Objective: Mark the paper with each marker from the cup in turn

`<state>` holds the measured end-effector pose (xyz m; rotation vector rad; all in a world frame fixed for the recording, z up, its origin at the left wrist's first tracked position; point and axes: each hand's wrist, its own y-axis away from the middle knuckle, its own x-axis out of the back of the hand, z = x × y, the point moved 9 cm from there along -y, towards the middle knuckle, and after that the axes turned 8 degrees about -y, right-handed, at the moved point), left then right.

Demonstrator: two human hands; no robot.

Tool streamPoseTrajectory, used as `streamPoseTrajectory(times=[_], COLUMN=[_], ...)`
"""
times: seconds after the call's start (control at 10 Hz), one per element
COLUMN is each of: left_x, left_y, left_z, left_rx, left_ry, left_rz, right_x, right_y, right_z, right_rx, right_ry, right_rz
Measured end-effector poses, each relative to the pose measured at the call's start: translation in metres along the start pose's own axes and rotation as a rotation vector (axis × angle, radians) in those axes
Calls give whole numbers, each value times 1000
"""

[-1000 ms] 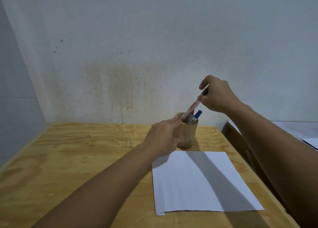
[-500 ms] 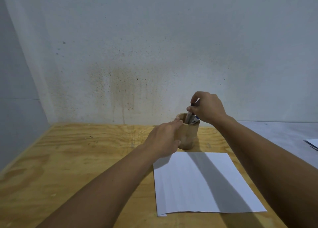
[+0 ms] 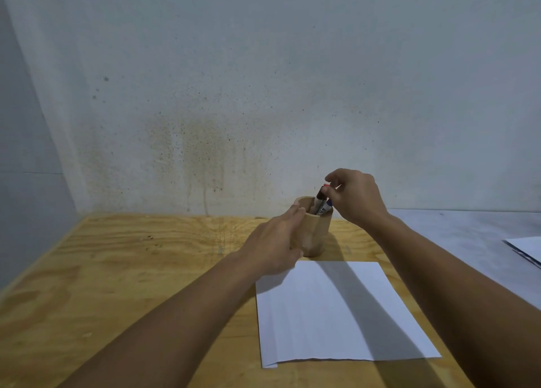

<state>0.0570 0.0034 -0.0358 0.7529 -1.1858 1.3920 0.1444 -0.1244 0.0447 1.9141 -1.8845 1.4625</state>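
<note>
A wooden cup (image 3: 317,231) stands on the plywood table just beyond a white sheet of paper (image 3: 336,308). My left hand (image 3: 275,245) wraps the cup's left side, index finger on the rim and thumb low on the wall. Markers stick out of the cup: one with a dark band and red end (image 3: 321,194), and a blue-capped one (image 3: 329,203) beside it. My right hand (image 3: 355,197) hovers over the cup's right side. Its index finger and thumb are curled at the red end with a small gap between them. Whether they pinch that marker is unclear.
The plywood table (image 3: 131,270) meets a stained wall at the back and a grey wall on the left. A grey surface (image 3: 468,235) adjoins the table on the right, with more papers (image 3: 527,248) at its far right edge.
My right hand lowered the red marker from above into the cup, then its closed fist loosened over the cup. My left hand kept its hold on the cup.
</note>
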Motion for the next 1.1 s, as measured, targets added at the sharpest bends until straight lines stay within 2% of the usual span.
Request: streamPoseTrajectory(times=[0.2, 0.5, 0.6, 0.9, 1.1], left_x=[-2, 2, 0, -5, 2], left_y=[1, -2, -3, -4, 10], left_z=[0, 1, 0, -1, 4], left_rx=[19, 29, 21, -10, -4], left_ry=[-16, -59, -67, -52, 10], left_rz=[-25, -34, -35, -40, -11], right_x=[-8, -27, -31, -32, 2], right_y=[1, -21, -21, -9, 23], right_z=[-4, -14, -9, 6, 8], right_rx=[48, -96, -161, -165, -116], right_ry=[17, 213, 157, -110, -177], right_rz=[-124, -158, -168, -208, -47])
